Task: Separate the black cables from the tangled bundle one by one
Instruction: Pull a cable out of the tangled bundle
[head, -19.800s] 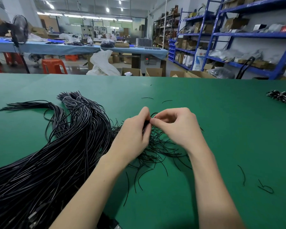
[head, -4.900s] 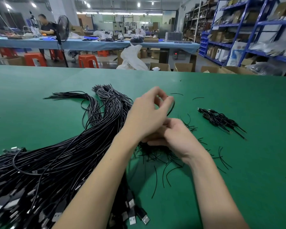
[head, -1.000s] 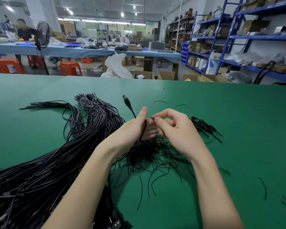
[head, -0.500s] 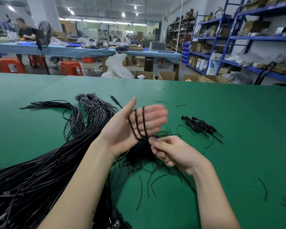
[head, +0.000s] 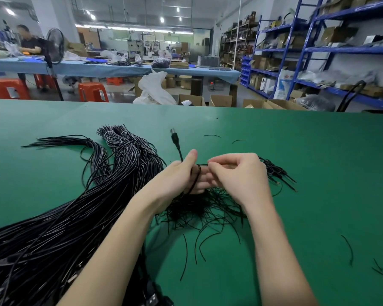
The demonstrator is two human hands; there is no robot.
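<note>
Green matting (head: pixel 296 217) is covering the worktable, and close to the camera the big bundle (head: pixel 53 228) of black cables is sprawling from the lower left edge up toward the middle, its nearest part running off the frame. Loose short offcuts (head: pixel 199 217) are lying tangled just under the wrists.

Above them, the left hand (head: pixel 181 175) is holding one cable (head: pixel 192 173) looped around its fingers, thumb raised, with the cable's plug end (head: pixel 174 138) sticking up past the thumb. The right hand (head: pixel 237 175) is curling its fingers in against the left, apparently pinching the same cable near the loops. By my reading, the person is gathering one freed cable into a small coil, so the separating step for this cable is nearly finished. The next move likely calls for finishing the loop and setting it with the small pile (head: pixel 279 173) of cables lying just beyond the right hand, then picking another strand.

The right hand's knuckles are hiding the exact pinch point, and how many turns are sitting on the fingers is hard to make out. Farther off, shelving (head: pixel 329 51) and a blue table (head: pixel 119 69) are looking blurred.
</note>
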